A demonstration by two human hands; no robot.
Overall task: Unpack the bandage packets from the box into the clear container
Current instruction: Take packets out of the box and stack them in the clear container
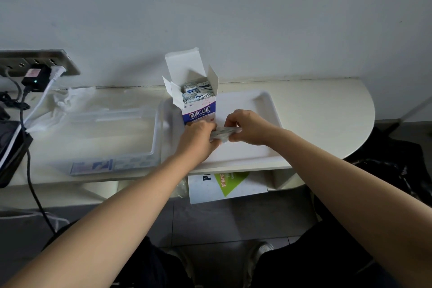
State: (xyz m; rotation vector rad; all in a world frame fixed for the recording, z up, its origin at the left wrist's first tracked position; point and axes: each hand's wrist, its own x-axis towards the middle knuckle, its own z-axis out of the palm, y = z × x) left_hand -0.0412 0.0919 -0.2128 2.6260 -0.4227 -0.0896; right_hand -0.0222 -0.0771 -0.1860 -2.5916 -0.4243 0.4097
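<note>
- Both hands meet just in front of the box (195,103). The left hand (198,139) and right hand (249,128) each curl their fingers round one end of a bundle of bandage packets (224,134), low over the white tray (264,147). They are probably squaring it up so it travels in one piece.
- The box stands upright on the tray, flaps open and more packets showing inside, so plenty is left to unpack.
- The clear container (155,145) sits just left of the tray, a short move away. A few loose packets (112,165) lie along its near wall.
- Everything rests on a cream table (327,112) with a rounded right end, set against a plain wall (257,18).
- There's a socket strip (46,58) with plugs far left, and a book (224,186) on the shelf below.
</note>
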